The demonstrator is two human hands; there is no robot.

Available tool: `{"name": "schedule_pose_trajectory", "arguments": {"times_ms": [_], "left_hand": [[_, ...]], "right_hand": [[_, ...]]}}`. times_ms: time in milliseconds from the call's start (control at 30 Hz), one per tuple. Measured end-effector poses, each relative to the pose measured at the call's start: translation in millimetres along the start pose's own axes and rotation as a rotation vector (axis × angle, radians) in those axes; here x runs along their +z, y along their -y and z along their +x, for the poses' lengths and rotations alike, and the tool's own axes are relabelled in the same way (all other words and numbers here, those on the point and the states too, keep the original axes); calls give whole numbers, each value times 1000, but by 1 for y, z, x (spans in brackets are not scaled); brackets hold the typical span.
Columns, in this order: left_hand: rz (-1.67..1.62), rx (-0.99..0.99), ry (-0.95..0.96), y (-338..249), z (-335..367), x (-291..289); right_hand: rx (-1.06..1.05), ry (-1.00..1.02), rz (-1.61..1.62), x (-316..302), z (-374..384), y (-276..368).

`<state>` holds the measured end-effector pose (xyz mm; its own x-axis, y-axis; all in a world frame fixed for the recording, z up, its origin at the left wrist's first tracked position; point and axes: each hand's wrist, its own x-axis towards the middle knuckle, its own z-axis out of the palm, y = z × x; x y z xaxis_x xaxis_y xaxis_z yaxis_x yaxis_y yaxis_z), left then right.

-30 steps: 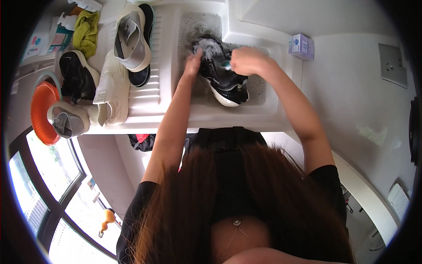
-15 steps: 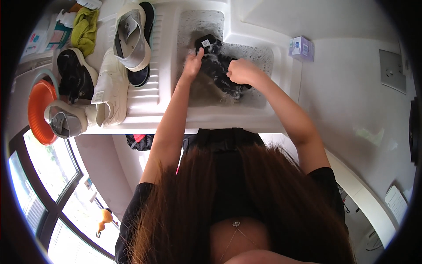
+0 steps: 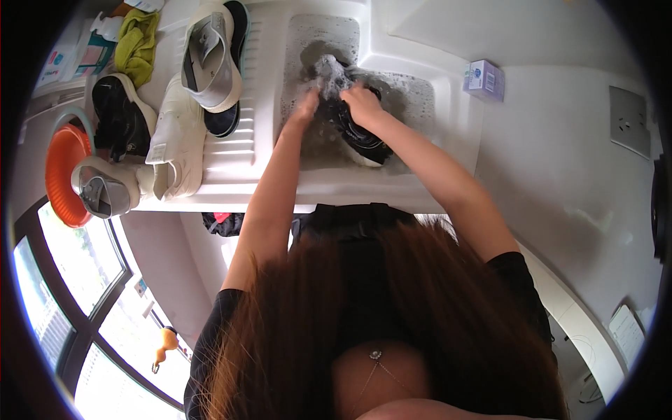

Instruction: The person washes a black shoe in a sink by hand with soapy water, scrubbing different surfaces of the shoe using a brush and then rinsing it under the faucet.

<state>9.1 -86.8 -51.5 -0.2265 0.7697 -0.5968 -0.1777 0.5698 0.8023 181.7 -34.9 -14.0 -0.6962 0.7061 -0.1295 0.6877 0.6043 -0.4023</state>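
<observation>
A wet black shoe (image 3: 362, 142) lies half sunk in the cloudy, foamy water of the white sink (image 3: 277, 140), with a strip of pale sole showing at its near end. My right hand (image 3: 362, 105) is closed on the shoe from above, its fingertips partly lost in the splash. To the left of the shoe's far part, my left hand (image 3: 305, 110) is at the water, smeared by motion, so its fingers cannot be made out. White water (image 3: 332, 68) churns up just beyond both hands and hides the far end of the shoe.
On the ribbed drainboard (image 3: 259, 105) at left stand a grey-white shoe (image 3: 210, 66), a white shoe (image 3: 175, 143), a black shoe (image 3: 120, 115) and another pale shoe (image 3: 105, 189). An orange basin (image 3: 68, 175) and yellow-green cloth (image 3: 135, 45) lie farther left. A purple box (image 3: 484, 80) sits right.
My right hand has moved left and away from me along the shoe. The shoe has turned, its white label no longer showing, and water now splashes up at its far end.
</observation>
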Motion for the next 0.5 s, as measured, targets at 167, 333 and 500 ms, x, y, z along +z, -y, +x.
{"name": "schedule_pose_trajectory", "arguments": {"times_ms": [167,333,500], "left_hand": [[184,119,-38,-7,-5,6],[227,90,4,5,7,-1],[193,13,-103,-13,-10,7]], "right_hand": [[83,262,210,-37,11,6],[75,723,297,-103,7,13],[86,1062,353,-155,1,7]]}}
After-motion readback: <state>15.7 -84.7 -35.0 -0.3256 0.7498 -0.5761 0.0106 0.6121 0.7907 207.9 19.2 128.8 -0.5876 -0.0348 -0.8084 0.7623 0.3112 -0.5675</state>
